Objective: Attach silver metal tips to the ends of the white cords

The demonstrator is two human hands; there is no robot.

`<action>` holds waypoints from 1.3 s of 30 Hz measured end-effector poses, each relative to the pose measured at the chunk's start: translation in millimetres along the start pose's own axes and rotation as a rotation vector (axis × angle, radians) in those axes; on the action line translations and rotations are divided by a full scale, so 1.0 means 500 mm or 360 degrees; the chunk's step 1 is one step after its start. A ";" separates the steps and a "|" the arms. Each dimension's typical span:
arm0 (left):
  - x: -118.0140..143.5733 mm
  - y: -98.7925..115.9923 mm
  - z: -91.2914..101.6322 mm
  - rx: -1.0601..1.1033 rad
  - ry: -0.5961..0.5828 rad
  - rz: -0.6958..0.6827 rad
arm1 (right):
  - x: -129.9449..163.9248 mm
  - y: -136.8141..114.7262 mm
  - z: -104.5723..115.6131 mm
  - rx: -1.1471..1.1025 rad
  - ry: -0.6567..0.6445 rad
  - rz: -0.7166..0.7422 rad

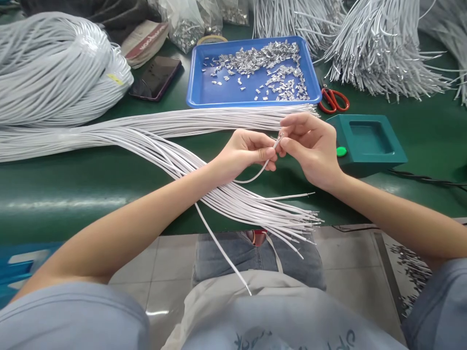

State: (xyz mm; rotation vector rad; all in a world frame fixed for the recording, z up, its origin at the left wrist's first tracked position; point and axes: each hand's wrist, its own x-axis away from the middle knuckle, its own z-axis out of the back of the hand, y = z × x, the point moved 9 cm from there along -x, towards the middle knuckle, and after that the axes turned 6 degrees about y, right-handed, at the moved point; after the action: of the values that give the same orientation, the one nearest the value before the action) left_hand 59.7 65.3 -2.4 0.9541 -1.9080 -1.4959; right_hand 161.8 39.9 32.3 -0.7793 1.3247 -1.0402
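Observation:
My left hand (245, 151) pinches one thin white cord (255, 176) near its end, and the cord curves down under my fingers. My right hand (310, 146) meets it from the right, holding a small silver metal clip (280, 138) at the cord's tip. Both hands hover over a fan of white cords (233, 199) that lies across the green table (73, 194) with its ends past the front edge. Behind my hands sits a blue tray (197, 92) scattered with several metal clips (270, 65).
A big coil of white cord (54, 68) fills the back left, with a dark phone (156, 78) beside it. Red scissors (333, 100) and a teal box with a green button (368, 142) stand right. Finished cord bundles (379, 53) and bags of clips (186, 24) lie behind.

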 end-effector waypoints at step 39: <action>0.000 0.022 0.016 -0.0232 0.0229 -0.0142 | 0.006 -0.029 0.014 0.0102 0.0114 0.0174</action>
State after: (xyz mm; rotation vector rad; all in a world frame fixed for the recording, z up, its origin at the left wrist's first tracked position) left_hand 51.5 71.7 6.1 1.0614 -1.6513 -1.5493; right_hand 166.3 30.9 45.2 -0.6193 1.3728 -1.0263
